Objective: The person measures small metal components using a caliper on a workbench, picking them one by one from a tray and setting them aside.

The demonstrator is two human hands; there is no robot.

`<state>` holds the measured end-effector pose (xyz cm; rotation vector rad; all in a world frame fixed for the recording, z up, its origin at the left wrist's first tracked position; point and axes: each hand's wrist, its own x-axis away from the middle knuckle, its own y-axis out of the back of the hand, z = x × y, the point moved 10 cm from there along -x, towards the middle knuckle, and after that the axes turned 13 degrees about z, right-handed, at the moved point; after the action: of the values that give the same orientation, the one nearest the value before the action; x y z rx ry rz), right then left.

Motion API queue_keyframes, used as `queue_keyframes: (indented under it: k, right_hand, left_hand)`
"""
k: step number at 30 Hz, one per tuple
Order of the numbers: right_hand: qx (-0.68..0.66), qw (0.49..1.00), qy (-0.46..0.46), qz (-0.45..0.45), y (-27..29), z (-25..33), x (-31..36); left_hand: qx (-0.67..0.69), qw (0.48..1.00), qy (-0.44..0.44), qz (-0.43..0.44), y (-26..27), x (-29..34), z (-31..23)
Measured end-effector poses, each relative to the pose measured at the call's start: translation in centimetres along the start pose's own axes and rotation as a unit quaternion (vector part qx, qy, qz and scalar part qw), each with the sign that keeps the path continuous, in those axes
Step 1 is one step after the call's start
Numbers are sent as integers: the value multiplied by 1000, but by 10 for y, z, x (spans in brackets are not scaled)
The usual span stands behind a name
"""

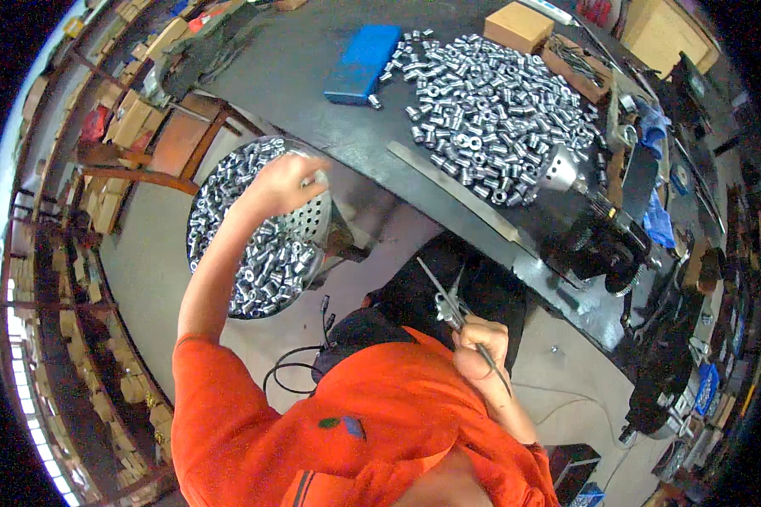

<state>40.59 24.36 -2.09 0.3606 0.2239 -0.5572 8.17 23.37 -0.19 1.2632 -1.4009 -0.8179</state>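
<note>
My left hand (283,184) is raised over a round perforated metal basket (311,221) at the left. Its fingers are curled closed, and a pale, blurred spot shows at the fingertips, too unclear to name. Under the hand, small shiny metal sleeves (266,275) fill much of the basket. My right hand (484,345) is in front of my body, closed round a long, thin metal tool (431,275) that points up and left. Just ahead of the fingers, a small shiny metal piece (444,309) shows against the tool; whether it is part of it I cannot tell.
On the dark table (287,84) lies a large heap of similar sleeves (482,110), beside a blue box (364,63) and a cardboard box (518,27). A machine with a chuck (560,173) stands to the right. A wooden chair (182,144) is behind the basket.
</note>
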Motion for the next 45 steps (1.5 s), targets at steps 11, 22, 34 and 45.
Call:
queue_keyframes:
  k: [11, 22, 34, 45]
  right_hand:
    - [-35, 999, -37, 16, -2, -18, 7]
    - [-23, 999, -37, 26, -7, -10, -1]
    - [1, 998, -28, 50, -11, -16, 2]
    - [-28, 991, -79, 104, -8, -12, -15]
  left_hand:
    - [-7, 958, 281, 54, -65, 116, 106]
    - [-65, 977, 202, -19, -76, 111, 96]
    - [512, 847, 104, -100, -53, 81, 31]
    - [871, 455, -85, 165, -142, 28, -161]
